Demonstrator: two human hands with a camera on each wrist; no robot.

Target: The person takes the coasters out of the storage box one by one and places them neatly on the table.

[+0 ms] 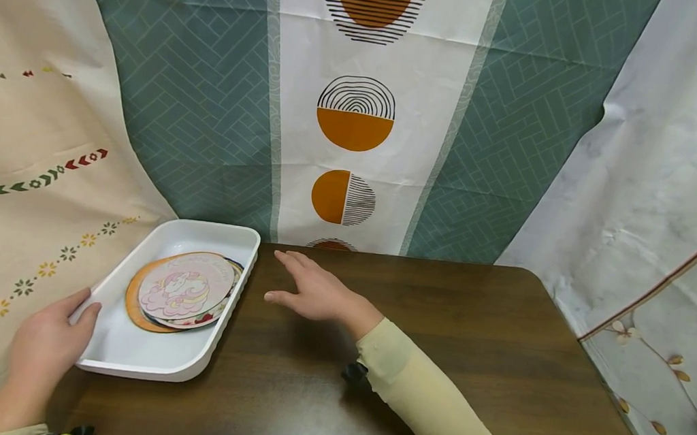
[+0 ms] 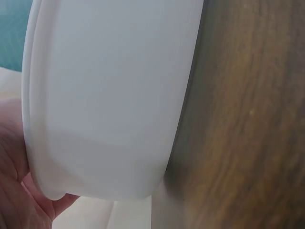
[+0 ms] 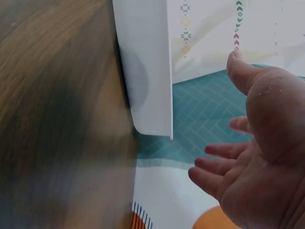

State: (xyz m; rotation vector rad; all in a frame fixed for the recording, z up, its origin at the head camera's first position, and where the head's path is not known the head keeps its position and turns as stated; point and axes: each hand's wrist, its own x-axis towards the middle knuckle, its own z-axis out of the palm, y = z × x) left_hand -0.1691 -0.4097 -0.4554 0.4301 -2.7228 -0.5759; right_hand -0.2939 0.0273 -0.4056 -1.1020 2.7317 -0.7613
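Observation:
A white rectangular tray [image 1: 130, 368] stands on the left part of the table. In it lies a loose stack of round flat pieces; the top one is a pale disc with a pink unicorn [image 1: 186, 287], and an orange disc [image 1: 135, 294] juts out beneath. My left hand [image 1: 51, 341] grips the tray's near left rim, thumb over the edge. In the left wrist view that hand [image 2: 12, 167] holds the rim beside the tray's white wall [image 2: 114, 95]. My right hand [image 1: 318, 290] hovers right of the tray, fingers spread and holding nothing; the right wrist view shows its palm [image 3: 259, 181].
The brown wooden table [image 1: 435, 361] extends to the right. Behind it hangs a green and white cloth [image 1: 349, 204] with orange circles. A cream patterned cloth [image 1: 51, 173] borders the left side, and a pale floral cloth [image 1: 651, 200] the right.

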